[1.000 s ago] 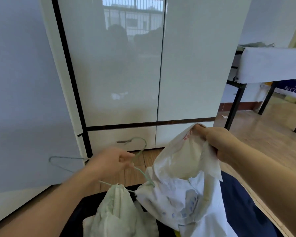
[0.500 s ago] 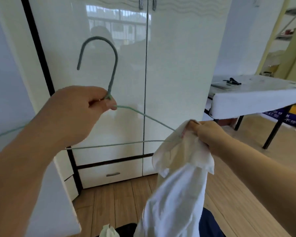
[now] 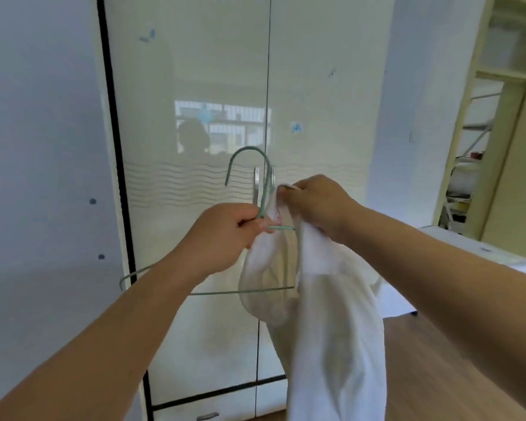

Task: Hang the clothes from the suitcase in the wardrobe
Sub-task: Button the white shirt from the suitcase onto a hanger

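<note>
Hands are up in front of the wardrobe (image 3: 195, 86), and its two doors are closed. The left hand (image 3: 222, 235) pinches a thin green hanger (image 3: 249, 165) just under its hook. The hook points up, near the door handles (image 3: 264, 183) in the middle of the wardrobe. The right hand (image 3: 316, 205) grips the top edge of a white garment (image 3: 325, 314), right beside the neck of the hanger. One arm of the hanger goes inside the cloth, and the bottom wire shows through it. The other end of the hanger sticks out bare past the left arm. The rest of the garment hangs down loose toward the wooden floor (image 3: 438, 375).

So this piece seems about half on its hanger. I think the other shoulder must be pulled on next. Then a door must be opened and the hook put on the rail inside. The suitcase is not in sight, so I cannot tell how many clothes are left.
</note>
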Tool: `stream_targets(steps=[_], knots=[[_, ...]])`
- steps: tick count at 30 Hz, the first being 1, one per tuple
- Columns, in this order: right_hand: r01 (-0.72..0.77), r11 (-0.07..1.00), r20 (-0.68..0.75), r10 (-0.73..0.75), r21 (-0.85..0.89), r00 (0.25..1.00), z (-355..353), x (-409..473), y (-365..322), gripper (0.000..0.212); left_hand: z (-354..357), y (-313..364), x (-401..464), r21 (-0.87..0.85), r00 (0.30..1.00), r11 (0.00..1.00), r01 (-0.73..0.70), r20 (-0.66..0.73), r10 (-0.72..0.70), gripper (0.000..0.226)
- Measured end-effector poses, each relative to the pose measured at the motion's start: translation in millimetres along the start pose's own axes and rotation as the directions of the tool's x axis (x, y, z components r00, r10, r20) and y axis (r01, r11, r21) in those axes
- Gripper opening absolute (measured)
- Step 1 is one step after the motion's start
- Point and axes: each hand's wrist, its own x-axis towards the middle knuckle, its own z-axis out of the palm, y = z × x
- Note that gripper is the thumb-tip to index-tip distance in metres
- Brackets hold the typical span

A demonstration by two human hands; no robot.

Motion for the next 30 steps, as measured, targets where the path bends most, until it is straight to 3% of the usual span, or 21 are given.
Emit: stream_targets(steps=[3, 7, 10, 12, 15, 17, 20, 23, 25, 30], knots=[[0.081, 0.994, -0.018, -0.080, 0.067, 0.997, -29.0, 4.7, -62.3, 0.034, -24.8, 35.6, 6.3, -0.047, 1.000, 0.999, -0.019, -0.003, 0.019, 0.028], [0.069, 0.964, -0.018, -0.076, -0.255, 0.997, -61.2, -2.5, -90.7, 0.045, -103.6, 32.0, 3.4, -0.219, 0.991, 0.975, -0.034, -0.133, 0.004, 0.028], [0.096, 0.963, 0.092, -0.075, -0.253, 0.993, -49.5, -13.8, -117.2, 0.037, -130.1, 25.9, -3.9, -0.233, 0.995, 0.972, -0.037, -0.096, 0.015, 0.022], [0.141, 0.982, 0.122, -0.125, -0.128, 0.985, -24.4, -19.1, -136.0, 0.036, -123.6, 27.8, -13.5, -0.172, 0.999, 0.985, -0.035, 0.009, 0.037, 0.024], [0.006, 0.954, 0.073, -0.029, 0.300, 0.997, -10.9, -10.6, -139.6, 0.026, -117.9, 24.3, -26.0, -0.180, 0.988, 0.984, -0.007, 0.152, 0.035, 0.030], [-0.063, 0.916, 0.068, 0.039, 0.397, 0.997, -13.2, -8.4, -134.6, 0.038, -138.3, 10.6, -35.3, -0.197, 0.963, 0.980, 0.008, 0.267, 0.046, 0.026], [-0.076, 0.952, 0.071, 0.057, 0.296, 0.996, -20.4, -12.1, -128.1, 0.038, -186.5, -8.2, -44.0, -0.175, 0.912, 0.985, -0.002, 0.403, 0.073, 0.020], [-0.091, 0.966, 0.221, 0.037, 0.242, 0.975, -25.5, -22.0, -135.8, 0.024, -230.4, -14.9, -47.3, -0.097, 0.890, 0.995, 0.007, 0.454, 0.038, 0.019], [-0.093, 0.973, 0.314, 0.022, 0.212, 0.949, -21.7, -26.5, -144.8, 0.025, -237.1, -7.4, -42.5, -0.023, 0.879, 1.000, -0.001, 0.477, 0.012, 0.027], [-0.009, 0.994, 0.267, -0.021, 0.111, 0.963, 14.1, -24.3, -166.5, 0.016, -184.2, 28.1, -28.2, 0.146, 0.948, 0.989, -0.023, 0.317, -0.025, 0.024]])
